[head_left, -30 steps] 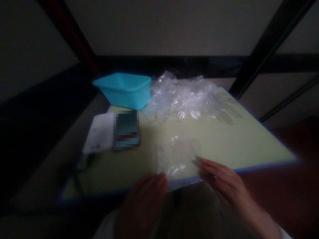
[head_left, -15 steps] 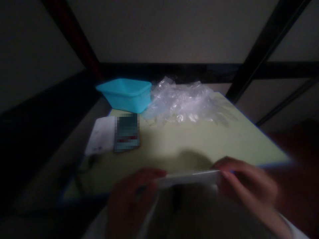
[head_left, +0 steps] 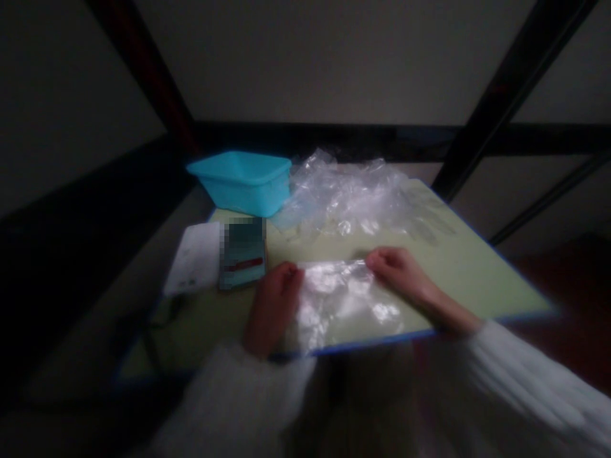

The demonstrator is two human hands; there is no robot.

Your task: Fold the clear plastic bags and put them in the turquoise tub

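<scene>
A clear plastic bag is stretched between my two hands over the near part of the table, its far edge pulled straight. My left hand pinches the bag's far left corner, and my right hand pinches the far right corner. The bag's lower part hangs toward the table's front edge and catches the light. Beyond my hands, a heap of crumpled clear plastic bags lies at the back of the table.
A turquoise plastic basin stands at the back left, touching the heap. At the left lie a phone-like device with a blurred-out screen and a white flat item. The yellowish tabletop has a blue edge.
Both hands have moved forward over the table from its front edge, carrying the bag. The bag, seen as a narrow strip before, now spreads out below its far edge.
</scene>
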